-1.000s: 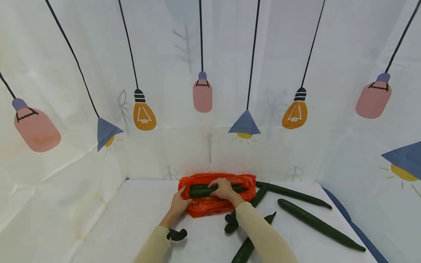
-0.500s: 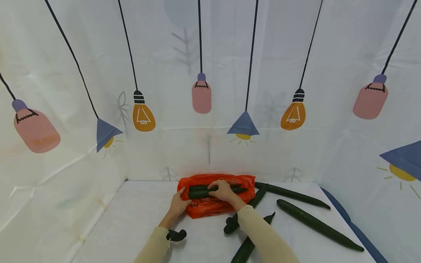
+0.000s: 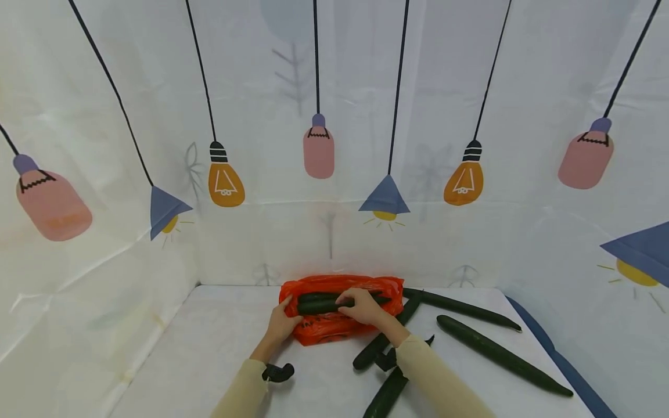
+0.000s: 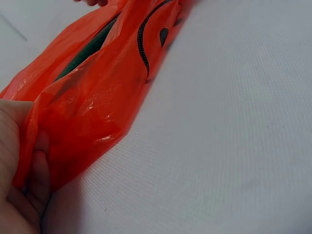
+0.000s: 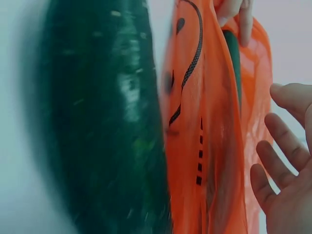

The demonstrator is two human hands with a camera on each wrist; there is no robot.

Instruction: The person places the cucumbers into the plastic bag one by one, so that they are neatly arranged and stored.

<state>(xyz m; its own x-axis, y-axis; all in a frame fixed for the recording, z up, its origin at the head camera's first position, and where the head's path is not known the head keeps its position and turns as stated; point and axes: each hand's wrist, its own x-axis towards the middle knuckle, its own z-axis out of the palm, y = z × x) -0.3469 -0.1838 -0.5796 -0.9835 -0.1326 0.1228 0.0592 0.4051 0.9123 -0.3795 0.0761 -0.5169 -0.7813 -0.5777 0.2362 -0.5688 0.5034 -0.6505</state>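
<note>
A crinkled red plastic bag (image 3: 326,335) lies at the back of the white table, its opening facing up. Dark green cucumbers (image 3: 316,307) lie side by side inside it. My left hand (image 3: 280,323) holds the bag's left edge; in the left wrist view, thumb and fingers (image 4: 40,183) pinch the thin plastic. Over the cucumbers in the bag is my right hand (image 3: 364,307). The right wrist view shows that hand (image 5: 287,161) with its fingers spread beside the bag, holding nothing.
Right of the bag, a long cucumber (image 3: 470,310) and another (image 3: 502,354) lie on the table (image 3: 219,325). More cucumbers (image 3: 388,393) lie under and beside my right forearm. A cloth wall (image 3: 334,232) printed with lamps stands behind.
My right hand has let go of the cucumber in the bag and drawn slightly to the right. My left hand keeps its hold on the bag's edge.
</note>
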